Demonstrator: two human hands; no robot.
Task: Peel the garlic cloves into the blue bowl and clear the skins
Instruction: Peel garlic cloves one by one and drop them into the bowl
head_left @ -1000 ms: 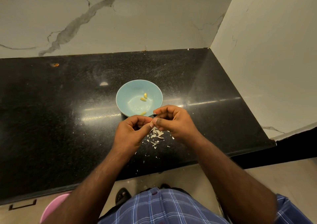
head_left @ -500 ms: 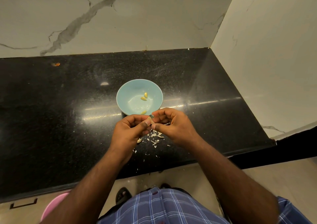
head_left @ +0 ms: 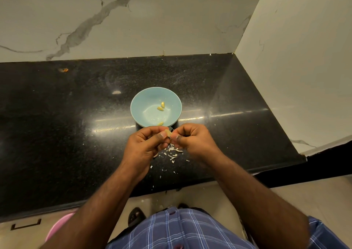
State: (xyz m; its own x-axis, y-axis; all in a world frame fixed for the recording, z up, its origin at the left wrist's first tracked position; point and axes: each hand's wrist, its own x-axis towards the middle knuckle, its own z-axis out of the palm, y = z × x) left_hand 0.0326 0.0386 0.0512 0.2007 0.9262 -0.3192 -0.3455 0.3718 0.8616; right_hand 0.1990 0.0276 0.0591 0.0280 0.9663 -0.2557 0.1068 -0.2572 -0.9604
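A light blue bowl (head_left: 140,100) sits on the black counter (head_left: 57,126) with three peeled garlic cloves (head_left: 161,108) inside. Just in front of its near rim, my left hand (head_left: 146,144) and my right hand (head_left: 192,139) meet fingertip to fingertip. Between them they pinch a small pale garlic clove (head_left: 168,133), of which only the top shows. A heap of white garlic skins (head_left: 172,151) lies on the counter under my hands, with flakes scattered toward the front edge.
Marble walls close off the counter at the back and on the right. The counter's front edge runs just below my forearms. A pink round object (head_left: 57,227) sits on the floor at lower left. A small orange speck (head_left: 63,69) lies at the far left.
My hands have shifted slightly while working the clove; its pale top now shows between my thumbs. The bowl and its cloves have not moved.
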